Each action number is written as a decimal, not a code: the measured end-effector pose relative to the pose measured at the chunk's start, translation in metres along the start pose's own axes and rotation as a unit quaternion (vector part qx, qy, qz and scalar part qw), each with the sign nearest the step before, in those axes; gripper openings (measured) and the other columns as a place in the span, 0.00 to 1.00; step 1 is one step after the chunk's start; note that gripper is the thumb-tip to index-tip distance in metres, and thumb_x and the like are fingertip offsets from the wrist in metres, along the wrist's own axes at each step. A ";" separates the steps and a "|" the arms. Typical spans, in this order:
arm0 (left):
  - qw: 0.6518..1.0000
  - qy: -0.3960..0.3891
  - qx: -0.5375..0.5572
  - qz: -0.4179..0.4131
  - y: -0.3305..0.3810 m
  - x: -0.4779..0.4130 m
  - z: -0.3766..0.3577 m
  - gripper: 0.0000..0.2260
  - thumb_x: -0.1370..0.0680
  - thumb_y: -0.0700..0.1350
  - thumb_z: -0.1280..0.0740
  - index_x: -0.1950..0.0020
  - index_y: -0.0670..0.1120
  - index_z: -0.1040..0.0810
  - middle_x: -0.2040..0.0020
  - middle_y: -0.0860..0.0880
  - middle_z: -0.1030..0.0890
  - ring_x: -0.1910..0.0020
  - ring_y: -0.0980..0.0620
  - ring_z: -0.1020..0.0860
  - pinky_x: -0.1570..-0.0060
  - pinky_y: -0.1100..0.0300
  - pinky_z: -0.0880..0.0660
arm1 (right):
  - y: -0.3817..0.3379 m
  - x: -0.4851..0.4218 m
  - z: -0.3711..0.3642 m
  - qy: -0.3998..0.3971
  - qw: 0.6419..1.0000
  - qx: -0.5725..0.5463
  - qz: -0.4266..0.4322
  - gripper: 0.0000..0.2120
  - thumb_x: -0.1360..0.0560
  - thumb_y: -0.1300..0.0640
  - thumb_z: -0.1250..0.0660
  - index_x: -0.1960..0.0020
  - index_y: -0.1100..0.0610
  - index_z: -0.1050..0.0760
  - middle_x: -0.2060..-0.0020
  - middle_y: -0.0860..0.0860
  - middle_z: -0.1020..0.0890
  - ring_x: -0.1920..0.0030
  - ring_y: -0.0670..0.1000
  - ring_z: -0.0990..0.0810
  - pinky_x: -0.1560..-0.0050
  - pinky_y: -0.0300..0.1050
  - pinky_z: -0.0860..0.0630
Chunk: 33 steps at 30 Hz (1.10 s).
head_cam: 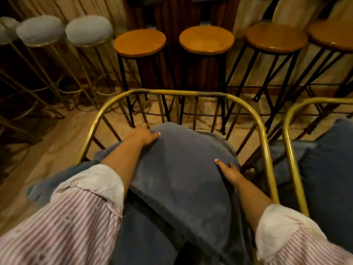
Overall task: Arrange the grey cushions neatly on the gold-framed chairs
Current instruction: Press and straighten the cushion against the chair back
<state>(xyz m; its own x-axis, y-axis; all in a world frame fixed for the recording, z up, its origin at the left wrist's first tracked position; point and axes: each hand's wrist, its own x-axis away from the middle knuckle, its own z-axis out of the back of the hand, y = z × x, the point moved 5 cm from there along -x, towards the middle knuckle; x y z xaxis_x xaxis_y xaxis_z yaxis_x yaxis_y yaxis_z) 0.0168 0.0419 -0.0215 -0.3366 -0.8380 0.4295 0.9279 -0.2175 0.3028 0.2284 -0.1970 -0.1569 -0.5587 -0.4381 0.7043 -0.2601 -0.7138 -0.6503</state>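
A grey square cushion (181,175) leans tilted inside the gold-framed chair (261,129) right in front of me. My left hand (143,135) grips the cushion's upper left corner near the chair's backrest. My right hand (230,172) holds its right edge, thumb on top and fingers curled around the side. Under the cushion lies the chair's grey seat pad (145,232). A second gold-framed chair (290,150) stands to the right with another grey cushion (328,169) on it.
Behind the chair stand several wooden-topped stools with black legs (140,43) (207,40). Further left are gold-legged stools with fluffy grey tops (88,30). A wooden bar front rises behind them. Bare floor (47,150) lies to the left.
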 end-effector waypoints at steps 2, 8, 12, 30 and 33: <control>0.997 -0.050 0.014 0.054 -0.010 -0.014 -0.004 0.38 0.26 0.64 0.38 0.24 0.44 0.42 0.24 0.40 0.39 0.27 0.38 0.38 0.28 0.44 0.40 | 0.014 -0.012 0.004 0.000 0.998 -0.065 -0.020 0.50 0.33 0.36 0.30 0.22 0.52 0.52 0.23 0.55 0.40 0.27 0.62 0.37 0.29 0.58 0.35; 0.986 -0.110 0.094 0.083 -0.027 -0.025 -0.021 0.41 0.26 0.62 0.36 0.22 0.48 0.54 0.21 0.43 0.49 0.23 0.39 0.45 0.26 0.44 0.45 | 0.061 -0.016 0.001 -0.074 0.978 -0.176 -0.084 0.50 0.39 0.30 0.29 0.24 0.50 0.41 0.28 0.54 0.31 0.37 0.57 0.27 0.41 0.54 0.27; 0.978 -0.111 0.158 0.081 -0.036 -0.002 -0.018 0.43 0.33 0.66 0.31 0.23 0.51 0.43 0.23 0.45 0.39 0.27 0.39 0.36 0.29 0.44 0.38 | 0.050 0.004 -0.001 -0.007 0.979 -0.204 -0.028 0.58 0.45 0.31 0.26 0.23 0.45 0.48 0.25 0.53 0.36 0.29 0.61 0.33 0.34 0.61 0.31; 0.932 0.117 0.331 -0.089 0.036 0.264 0.098 0.36 0.36 0.66 0.28 0.31 0.54 0.29 0.32 0.47 0.25 0.37 0.40 0.25 0.38 0.45 0.28 | -0.038 0.211 0.154 0.030 0.946 -0.226 0.231 0.58 0.50 0.28 0.24 0.25 0.40 0.43 0.27 0.49 0.32 0.31 0.58 0.29 0.32 0.61 0.31; 0.933 0.103 0.327 -0.110 0.078 0.279 0.077 0.41 0.39 0.69 0.29 0.29 0.56 0.31 0.31 0.47 0.26 0.35 0.39 0.26 0.36 0.40 0.29 | -0.020 0.235 0.208 0.077 0.943 -0.215 0.243 0.51 0.40 0.32 0.27 0.23 0.42 0.46 0.25 0.51 0.35 0.28 0.60 0.33 0.31 0.61 0.34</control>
<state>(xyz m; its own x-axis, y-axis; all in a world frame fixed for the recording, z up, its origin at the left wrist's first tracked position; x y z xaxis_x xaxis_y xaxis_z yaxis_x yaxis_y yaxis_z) -0.0173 -0.1698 0.1873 -0.4067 -0.9022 0.1433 0.5209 -0.1002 0.8477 0.2664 -0.3993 0.0805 -0.7930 -0.5484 0.2653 -0.2206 -0.1474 -0.9642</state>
